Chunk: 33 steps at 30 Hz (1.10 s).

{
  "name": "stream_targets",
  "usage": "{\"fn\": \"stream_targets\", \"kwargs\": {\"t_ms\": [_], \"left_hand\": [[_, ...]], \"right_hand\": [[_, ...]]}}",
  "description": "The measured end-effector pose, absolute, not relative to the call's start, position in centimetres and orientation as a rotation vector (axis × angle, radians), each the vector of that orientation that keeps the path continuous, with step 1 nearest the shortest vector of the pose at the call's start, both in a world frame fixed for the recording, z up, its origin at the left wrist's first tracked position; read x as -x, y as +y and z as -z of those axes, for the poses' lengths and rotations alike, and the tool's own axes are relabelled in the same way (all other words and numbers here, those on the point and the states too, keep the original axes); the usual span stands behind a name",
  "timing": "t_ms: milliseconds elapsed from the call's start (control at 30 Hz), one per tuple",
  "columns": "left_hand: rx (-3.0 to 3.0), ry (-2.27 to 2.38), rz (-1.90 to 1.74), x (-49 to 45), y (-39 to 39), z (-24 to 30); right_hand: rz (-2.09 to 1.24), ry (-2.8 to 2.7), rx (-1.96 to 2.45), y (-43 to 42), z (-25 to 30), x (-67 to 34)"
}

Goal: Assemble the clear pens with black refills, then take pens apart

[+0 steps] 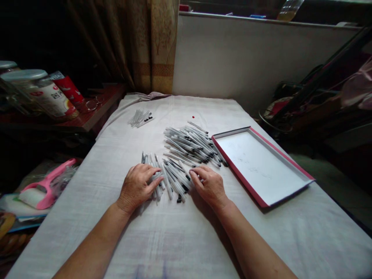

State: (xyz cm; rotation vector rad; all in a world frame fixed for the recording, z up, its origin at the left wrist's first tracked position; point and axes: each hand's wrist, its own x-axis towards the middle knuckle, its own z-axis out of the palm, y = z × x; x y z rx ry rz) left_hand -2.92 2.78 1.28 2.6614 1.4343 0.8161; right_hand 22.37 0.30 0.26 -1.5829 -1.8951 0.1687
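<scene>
A loose pile of clear-barrelled pens (173, 176) lies on the cloth between my two hands, with thin dark refills among them. My left hand (139, 184) rests over the pile's left side, thumb and forefinger apart, and pens pass beneath the fingers. At the right edge of this pile is my right hand (209, 184), its fingers curled and thumb close to the forefinger; what they pinch, if anything, is hidden. Small black caps (179, 199) lie at the pile's near end. Just beyond, a larger heap of pens with dark tips (190, 143) spreads toward the tray.
A shallow red-rimmed white tray (261, 166) stands on the right of the cloth-covered table (174, 240). Farther back lie a small group of clear tubes (138, 117) and a tiny red piece (193, 116). Jars (48, 95) and eyeglasses (92, 104) sit on the left side table.
</scene>
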Motion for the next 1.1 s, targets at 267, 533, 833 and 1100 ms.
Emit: {"fn": "stream_targets", "kwargs": {"t_ms": [267, 533, 833, 1100], "left_hand": [[-2.595, 1.462, -0.874, 3.4, 3.1, -0.9], [-2.622, 1.431, -0.923, 3.5, 3.2, -0.6], [-2.756, 1.411, -1.268, 2.8, 2.7, -1.5], [-2.899, 1.225, -1.078, 2.3, 2.3, -1.4]], "right_hand": [[-0.161, -1.905, 1.942, 1.7, -0.5, -25.2], [-0.157, -1.987, 2.096, 2.3, -1.1, -24.2], [-0.463, -1.804, 1.623, 0.9, -1.6, -24.6], [-0.77, -1.872, 1.319, -0.2, -2.4, -22.7]]}}
